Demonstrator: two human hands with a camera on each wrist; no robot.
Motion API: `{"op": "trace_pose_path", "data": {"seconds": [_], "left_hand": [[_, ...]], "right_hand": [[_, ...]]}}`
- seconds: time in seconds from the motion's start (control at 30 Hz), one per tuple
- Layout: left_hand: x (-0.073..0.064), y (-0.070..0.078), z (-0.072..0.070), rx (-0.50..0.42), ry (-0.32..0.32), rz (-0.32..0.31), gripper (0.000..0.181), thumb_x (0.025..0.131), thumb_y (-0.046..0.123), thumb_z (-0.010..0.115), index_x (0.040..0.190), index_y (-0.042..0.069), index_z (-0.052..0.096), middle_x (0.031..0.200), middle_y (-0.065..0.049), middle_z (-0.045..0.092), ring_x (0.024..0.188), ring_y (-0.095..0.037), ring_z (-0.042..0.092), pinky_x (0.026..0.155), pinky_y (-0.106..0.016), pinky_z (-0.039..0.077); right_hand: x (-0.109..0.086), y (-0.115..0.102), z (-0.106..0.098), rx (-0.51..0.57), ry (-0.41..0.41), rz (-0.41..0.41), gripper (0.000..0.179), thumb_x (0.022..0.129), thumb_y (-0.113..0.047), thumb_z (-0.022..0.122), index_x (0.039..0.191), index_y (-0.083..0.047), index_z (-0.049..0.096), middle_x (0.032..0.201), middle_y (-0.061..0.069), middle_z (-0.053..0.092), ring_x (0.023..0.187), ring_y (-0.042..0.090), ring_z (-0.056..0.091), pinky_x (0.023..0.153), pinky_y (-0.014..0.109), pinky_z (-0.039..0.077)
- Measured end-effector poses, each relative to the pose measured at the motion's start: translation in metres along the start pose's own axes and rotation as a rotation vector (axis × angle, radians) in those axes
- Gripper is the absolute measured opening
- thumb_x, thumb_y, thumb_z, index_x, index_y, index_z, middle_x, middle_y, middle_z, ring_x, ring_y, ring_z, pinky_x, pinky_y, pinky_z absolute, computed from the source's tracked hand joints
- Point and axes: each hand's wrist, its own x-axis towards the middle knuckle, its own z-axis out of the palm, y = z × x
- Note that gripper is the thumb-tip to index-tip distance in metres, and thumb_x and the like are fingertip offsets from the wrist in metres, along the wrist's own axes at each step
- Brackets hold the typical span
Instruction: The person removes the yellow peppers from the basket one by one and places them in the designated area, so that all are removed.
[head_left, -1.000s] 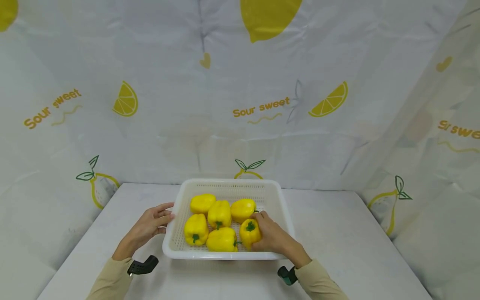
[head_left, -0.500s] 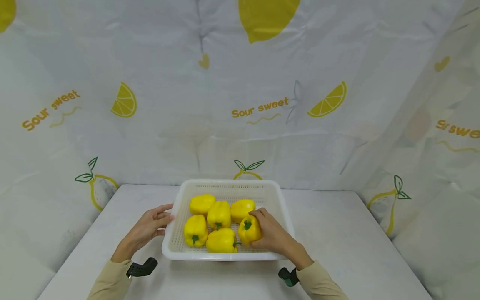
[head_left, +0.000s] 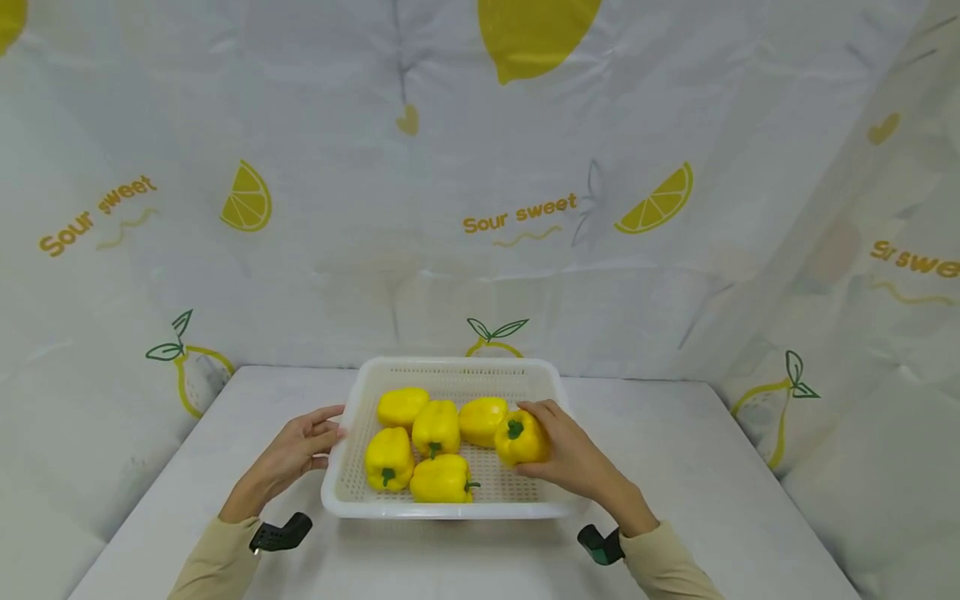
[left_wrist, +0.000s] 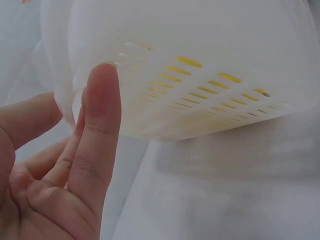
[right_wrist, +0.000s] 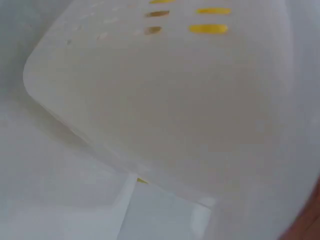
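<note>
One glossy yellow pepper, green-stemmed

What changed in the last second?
The right hand gripped one pepper throughout and moved it up and toward the basket's right side, away from the near row. The left hand stayed on the basket left rim; the other five peppers did not move.

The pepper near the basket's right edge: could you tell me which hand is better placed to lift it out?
Right. The right hand already grips that pepper inside the basket, while the left hand rests against the basket's left wall, likely steadying it.
</note>
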Motion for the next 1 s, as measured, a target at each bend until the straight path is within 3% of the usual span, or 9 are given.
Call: {"op": "trace_pose_path", "data": {"seconds": [0.4, 1.0], "left_hand": [[-0.001, 0.001, 0.001, 0.009, 0.011, -0.002, 0.069, 0.100, 0.022, 0.059, 0.154, -0.002, 0.024, 0.112, -0.004, 0.065, 0.089, -0.013, 0.065, 0.077, -0.027, 0.060], [-0.001, 0.001, 0.000, 0.001, 0.002, 0.001, 0.069, 0.100, 0.022, 0.059, 0.154, -0.002, 0.024, 0.112, -0.004, 0.066, 0.089, -0.012, 0.065, 0.077, -0.027, 0.060]], "right_hand": [[-0.006, 0.009, -0.028, -0.009, 0.081, -0.071, 0.081, 0.073, -0.016, 0.089, 0.141, -0.004, 0.047, 0.131, 0.010, 0.056, 0.116, 0.026, 0.058, 0.100, 0.051, 0.053], [-0.004, 0.035, -0.056, -0.009, 0.127, -0.088, 0.081, 0.071, -0.006, 0.088, 0.141, -0.001, 0.047, 0.134, 0.016, 0.057, 0.119, 0.034, 0.057, 0.101, 0.056, 0.050]]}}
